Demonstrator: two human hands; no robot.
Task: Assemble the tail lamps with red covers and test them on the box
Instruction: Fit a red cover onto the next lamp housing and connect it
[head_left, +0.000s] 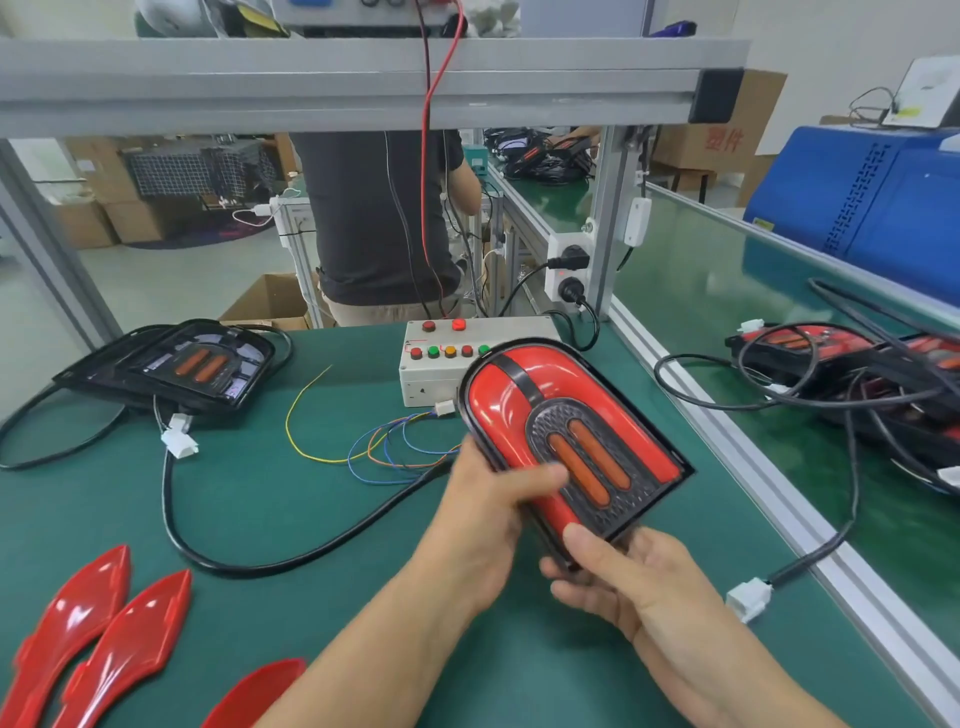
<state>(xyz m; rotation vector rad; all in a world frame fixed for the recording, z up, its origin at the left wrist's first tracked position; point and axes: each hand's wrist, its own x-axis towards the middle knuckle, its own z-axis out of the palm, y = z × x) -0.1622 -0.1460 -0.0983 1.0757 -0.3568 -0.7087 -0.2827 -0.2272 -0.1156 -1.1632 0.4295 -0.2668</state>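
**Lamp held up, box half hidden**

Both hands, left (485, 506) and right (623, 582), grip the red-covered tail lamp (566, 441) above the bench (291, 519). It blocks part of the test box (441, 364). Spare red covers (104, 634) are cut off bottom-left.

Quick count from my end: one tail lamp (566, 436) with its red cover fitted, one bare lamp (171, 366) with no cover at the far left, and a pile of more lamps (852, 374) on the next table over (too tangled to count). I see three loose red covers (83, 623) at the near left. One test box (441, 364), seven buttons on it: two up top, five in the row below. Two hands in view.
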